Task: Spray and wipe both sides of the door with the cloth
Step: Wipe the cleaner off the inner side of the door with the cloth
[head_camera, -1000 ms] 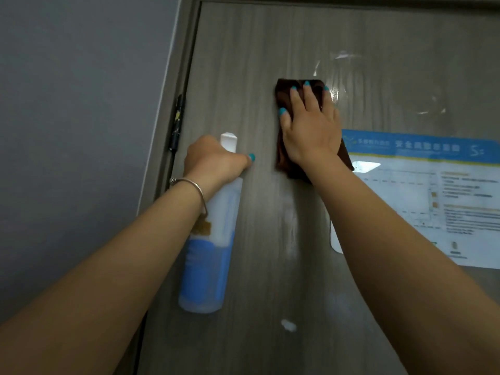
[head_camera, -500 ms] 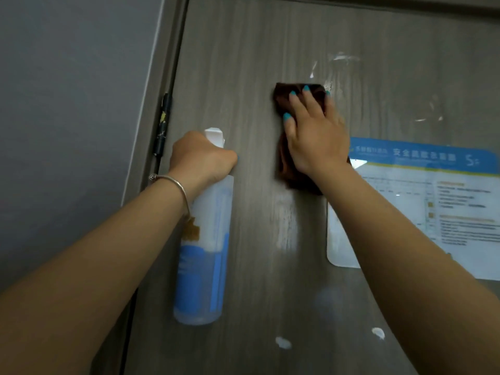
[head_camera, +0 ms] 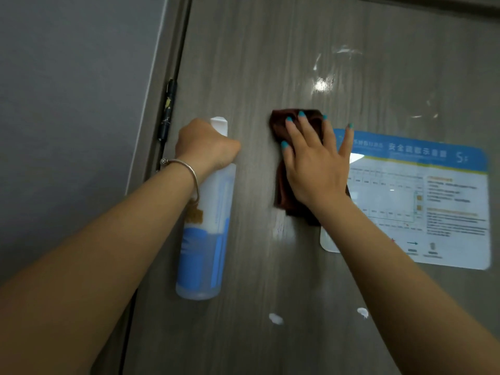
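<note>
While the wipe is under way, this is how things stand on the near face of the door [head_camera: 243, 63]:

Right hand: the right hand [head_camera: 315, 169] lies flat with fingers straight and spread, pressing the brown cloth [head_camera: 281, 185] against the wood just past centre, toward 1 o'clock.
Cloth: bunched under the palm, its lower end hanging out below the wrist; its right edge overlaps the left edge of the blue-and-white notice [head_camera: 422, 201], which sits at 3 o'clock.
Left hand: the left hand [head_camera: 205, 146] is curled tight round the neck of the spray bottle [head_camera: 205, 239], at 9 o'clock from the cloth, with the bottle hanging down along the door.
Door surface: wet streaks gleam at 1 o'clock above the cloth; two white blobs [head_camera: 276, 318] sit lower, toward 6 o'clock.
Progress: my judgement is that this face is only part done, the far face not yet reached.
Risks: a sideways stroke could catch the notice's edge and lift or wet it; the blobs and the strip by the hinge [head_camera: 167, 110] at 10 o'clock could be missed; the bottle may knock against the wood.
</note>
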A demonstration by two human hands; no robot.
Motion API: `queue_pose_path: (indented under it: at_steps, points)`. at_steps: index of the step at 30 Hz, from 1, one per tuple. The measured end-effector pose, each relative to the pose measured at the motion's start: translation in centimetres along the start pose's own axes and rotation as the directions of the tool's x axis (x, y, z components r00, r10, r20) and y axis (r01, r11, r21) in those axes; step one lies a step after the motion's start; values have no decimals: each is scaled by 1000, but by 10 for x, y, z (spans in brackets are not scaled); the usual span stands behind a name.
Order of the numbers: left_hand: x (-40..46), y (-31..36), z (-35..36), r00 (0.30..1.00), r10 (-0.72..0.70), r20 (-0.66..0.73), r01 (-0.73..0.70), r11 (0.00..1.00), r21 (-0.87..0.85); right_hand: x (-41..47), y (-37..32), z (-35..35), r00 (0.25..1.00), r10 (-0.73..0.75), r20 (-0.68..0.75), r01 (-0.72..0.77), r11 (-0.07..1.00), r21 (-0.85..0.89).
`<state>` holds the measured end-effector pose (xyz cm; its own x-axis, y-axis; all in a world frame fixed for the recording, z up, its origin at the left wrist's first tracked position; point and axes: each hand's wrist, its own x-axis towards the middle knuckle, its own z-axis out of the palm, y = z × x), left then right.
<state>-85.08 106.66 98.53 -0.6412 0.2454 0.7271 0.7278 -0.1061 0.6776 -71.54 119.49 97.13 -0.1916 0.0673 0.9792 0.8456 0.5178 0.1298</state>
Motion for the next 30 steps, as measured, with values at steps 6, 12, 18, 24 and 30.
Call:
queue_pose_path:
  at_steps: [6,12,18,24,30]
  points:
    - [1,-1,0,1000,2,15,-2,1000,13,49,4,-7,996,91,-11,-90,993,72]
    - [-1,0,-2,1000,18,24,-19,999,27,-47,-8,14,993,58,-105,-51,996,71]
    - [-1,-1,-3,999,31,24,-31,999,13,6,1,6,990,105,-96,-105,994,5]
    - [-2,0,-4,999,45,20,-46,999,15,-13,-6,15,973,138,-185,-131,990,53]
    - [-3,1,-5,999,37,36,-37,999,6,-10,3,12,979,57,-197,-62,998,-17]
